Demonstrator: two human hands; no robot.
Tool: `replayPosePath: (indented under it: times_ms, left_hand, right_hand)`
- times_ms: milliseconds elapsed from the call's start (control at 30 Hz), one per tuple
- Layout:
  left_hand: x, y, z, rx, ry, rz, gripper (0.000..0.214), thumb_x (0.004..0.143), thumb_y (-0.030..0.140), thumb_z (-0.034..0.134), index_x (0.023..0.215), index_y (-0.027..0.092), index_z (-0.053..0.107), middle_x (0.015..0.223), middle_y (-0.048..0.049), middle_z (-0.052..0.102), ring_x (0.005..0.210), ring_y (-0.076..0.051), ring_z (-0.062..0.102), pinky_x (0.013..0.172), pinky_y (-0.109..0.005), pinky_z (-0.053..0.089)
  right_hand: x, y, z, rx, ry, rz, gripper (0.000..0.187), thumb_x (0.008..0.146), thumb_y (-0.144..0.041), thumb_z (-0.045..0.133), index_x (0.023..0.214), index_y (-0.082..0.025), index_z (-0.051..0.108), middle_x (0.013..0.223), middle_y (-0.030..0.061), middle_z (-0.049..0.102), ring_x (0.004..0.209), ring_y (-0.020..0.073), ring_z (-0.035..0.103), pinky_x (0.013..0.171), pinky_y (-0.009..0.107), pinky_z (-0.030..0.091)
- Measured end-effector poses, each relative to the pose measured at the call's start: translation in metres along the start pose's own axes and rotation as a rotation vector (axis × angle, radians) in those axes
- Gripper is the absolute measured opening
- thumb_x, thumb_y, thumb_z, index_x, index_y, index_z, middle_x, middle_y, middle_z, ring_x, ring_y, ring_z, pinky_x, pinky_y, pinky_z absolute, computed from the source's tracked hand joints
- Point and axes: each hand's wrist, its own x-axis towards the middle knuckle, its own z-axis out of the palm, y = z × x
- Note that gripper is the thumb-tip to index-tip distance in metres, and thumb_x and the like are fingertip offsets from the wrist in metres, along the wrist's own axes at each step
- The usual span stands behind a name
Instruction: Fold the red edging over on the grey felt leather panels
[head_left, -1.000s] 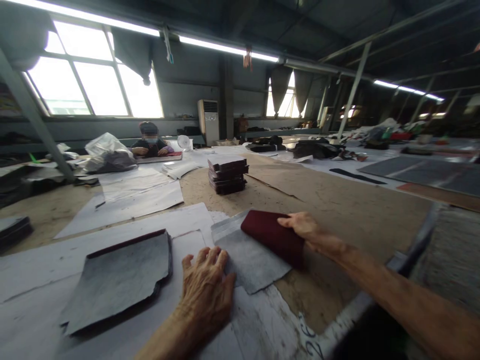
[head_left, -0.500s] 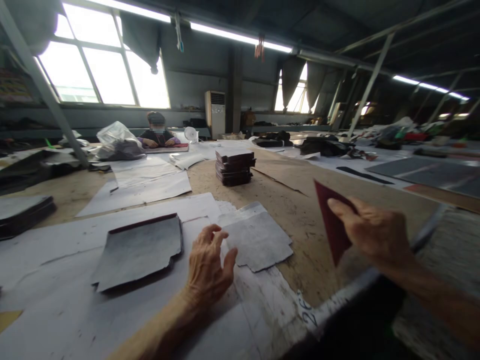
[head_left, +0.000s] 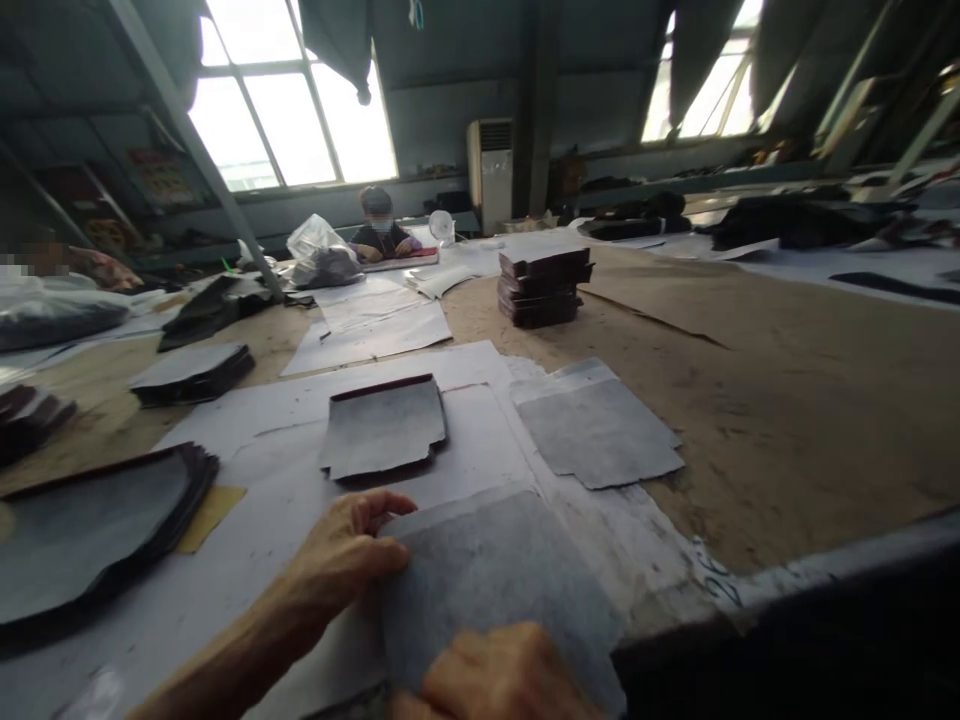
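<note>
Pinching the far left corner of a gray sheet, the left hand had its thumb on the top face and its fingers curled by the edge. The sheet lay between both hands, close to the table edge. The right hand was over its near part (blurred, with the fingertips hidden, so I could not tell whether it gripped or merely pressed). Judging by its thin, flat look, the sheet was light and bendable, with a dull face unlikely to slip; its corners seemed the likeliest place to crease, so a thumb-and-finger hold along the edges suited it best. Just beyond the left hand sat a small stack; ahead and right of that hand lay a second sheet; farther off stood a dark red pile.
</note>
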Motion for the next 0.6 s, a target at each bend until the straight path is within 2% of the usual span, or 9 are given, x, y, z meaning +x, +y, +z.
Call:
replayPosePath:
  times_ms: [67,100,133,233,333,467,600]
  left_hand:
    - [-0.003,-0.004,-0.012,0.086,-0.028,0.063,0.049,0.054,0.017,0.052,0.103,0.013,0.056,0.068,0.0011,0.062,0.061,-0.014,0.055,0.053,-0.022,0.037]
    - [-0.003,-0.005,-0.016,0.168,-0.031,0.102,0.046,0.056,0.016,0.050,0.101,0.014,0.058,0.068,0.0009,0.062,0.063,-0.015,0.055,0.054,-0.023,0.037]
    - [-0.003,-0.005,-0.020,0.272,-0.031,0.146,0.042,0.057,0.014,0.048,0.097,0.015,0.060,0.068,0.0010,0.062,0.063,-0.015,0.055,0.054,-0.023,0.037]
    - [0.001,-0.001,-0.023,0.570,0.007,0.273,0.036,0.058,0.009,0.043,0.084,0.018,0.066,0.067,0.0014,0.062,0.063,-0.014,0.055,0.055,-0.023,0.037]
    - [0.009,0.000,-0.023,0.724,0.089,0.369,0.040,0.056,0.006,0.042,0.085,0.019,0.067,0.076,0.0000,0.065,0.071,-0.016,0.057,0.064,-0.026,0.041]
    - [0.017,-0.004,-0.022,0.765,0.114,0.480,0.048,0.059,0.003,0.043,0.101,0.018,0.062,0.096,-0.0042,0.064,0.086,-0.019,0.058,0.078,-0.033,0.044]
    - [0.021,-0.008,-0.017,0.848,0.165,0.592,0.035,0.069,0.015,0.053,0.103,0.018,0.061,0.093,-0.0062,0.062,0.086,-0.022,0.056,0.077,-0.039,0.044]
  right_hand:
    - [0.010,0.014,-0.011,0.144,-0.138,0.093,0.017,0.073,-0.031,0.060,0.065,-0.017,0.059,0.054,-0.0014,0.057,0.049,0.0115,0.050,0.042,0.022,0.034]
    - [0.016,0.026,-0.017,0.153,-0.200,0.191,0.012,0.072,-0.027,0.062,0.075,-0.016,0.062,0.066,0.0015,0.063,0.061,0.0141,0.056,0.053,0.024,0.043]
    - [0.022,0.040,-0.022,0.126,-0.236,0.267,0.014,0.071,-0.021,0.063,0.084,-0.015,0.064,0.075,0.0035,0.065,0.071,0.0160,0.058,0.062,0.026,0.046]
    - [0.040,0.082,-0.027,0.026,-0.421,0.307,0.033,0.070,-0.015,0.066,0.103,-0.013,0.062,0.095,0.0069,0.066,0.093,0.0207,0.055,0.079,0.032,0.045]
    - [0.047,0.105,-0.020,-0.002,-0.608,0.274,0.034,0.068,-0.013,0.067,0.102,-0.014,0.064,0.095,0.0064,0.065,0.093,0.0195,0.055,0.080,0.030,0.045]
    - [0.045,0.106,-0.015,-0.034,-0.663,0.262,0.021,0.069,-0.014,0.067,0.090,-0.017,0.067,0.086,0.0051,0.065,0.084,0.0181,0.056,0.075,0.030,0.044]
    - [0.041,0.101,-0.016,-0.128,-0.637,0.244,0.019,0.069,-0.019,0.068,0.088,-0.018,0.067,0.083,0.0042,0.064,0.082,0.0189,0.056,0.073,0.032,0.042]
